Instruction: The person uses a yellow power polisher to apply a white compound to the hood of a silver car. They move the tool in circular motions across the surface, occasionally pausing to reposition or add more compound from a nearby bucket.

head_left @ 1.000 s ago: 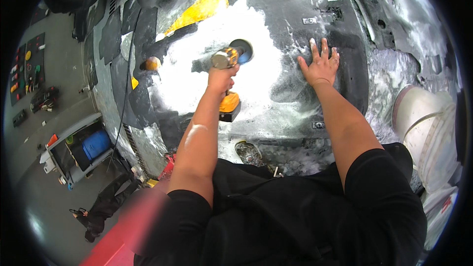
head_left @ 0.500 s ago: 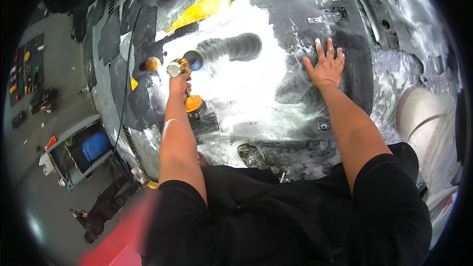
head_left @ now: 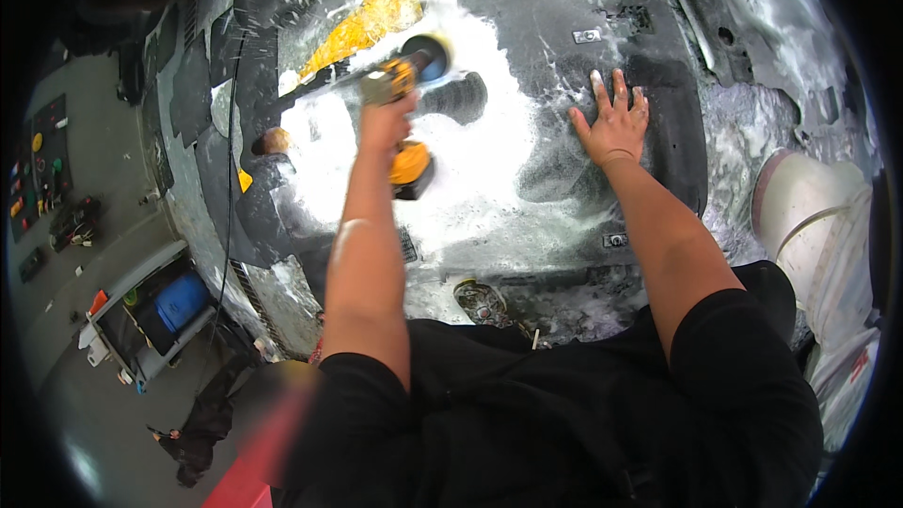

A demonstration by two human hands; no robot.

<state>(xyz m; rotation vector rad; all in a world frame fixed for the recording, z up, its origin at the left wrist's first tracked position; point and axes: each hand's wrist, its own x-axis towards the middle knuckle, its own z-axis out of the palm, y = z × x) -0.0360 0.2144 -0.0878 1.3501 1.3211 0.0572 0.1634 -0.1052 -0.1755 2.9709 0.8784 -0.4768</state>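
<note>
Fingers of the left hand are clamped round a yellow-and-black drill, as I watch from afar; those of the right hand lie spread apart, palm down, on dark carpet, well to the right of the yellow patch. The drill sits on the near side of that patch, its blurred round brush just beside the patch's right end. I judge the brush could snag the patch's edge and twist the drill, since one hand alone steadies it; white foam, likely slick, might loosen that hold. The drill's long axis slants away and rightward, brush at the far end; the battery points back nearward.
</note>
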